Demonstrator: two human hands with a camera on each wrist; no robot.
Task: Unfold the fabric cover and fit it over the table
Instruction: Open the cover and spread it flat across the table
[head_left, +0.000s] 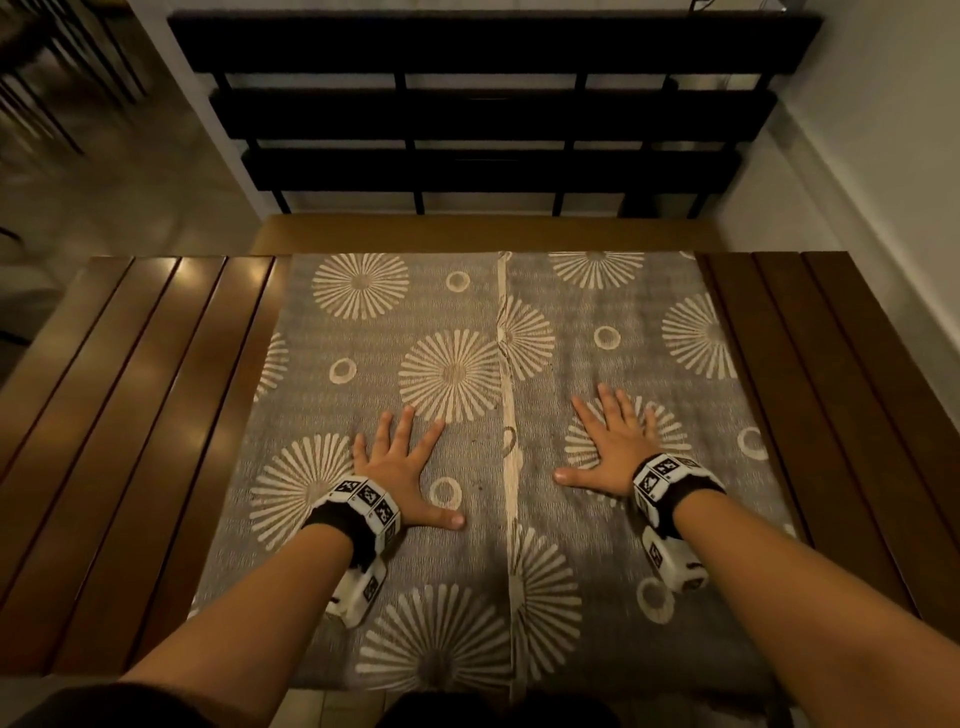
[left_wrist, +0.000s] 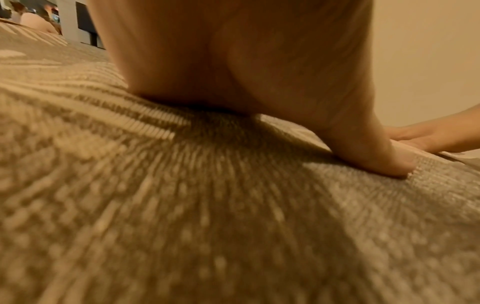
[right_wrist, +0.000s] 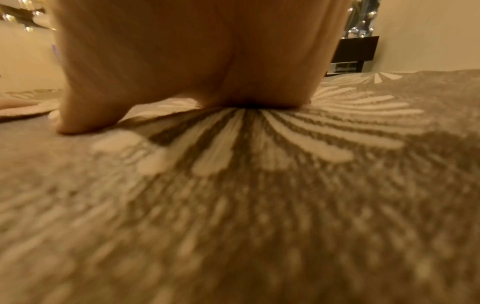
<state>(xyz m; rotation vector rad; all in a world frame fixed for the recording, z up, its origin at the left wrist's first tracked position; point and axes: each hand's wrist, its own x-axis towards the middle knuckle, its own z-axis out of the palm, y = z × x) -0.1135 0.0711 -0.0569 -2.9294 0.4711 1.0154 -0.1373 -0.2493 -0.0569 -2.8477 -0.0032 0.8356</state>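
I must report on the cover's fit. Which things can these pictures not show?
- Head view: near edge of the fabric cover, cut off by the frame bottom.
- Head view: cloth under the left hand and right hand, hidden by the palms.
- Wrist views: nearby weave, blurred.

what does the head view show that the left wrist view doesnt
Only the head view shows the bare wooden table slats either side of the fabric cover, the pale seam between the hands, and the black rack beyond. Only the left wrist view shows the left hand close up, its thumb pressed into the weave. Both show the right hand flat on the cover.
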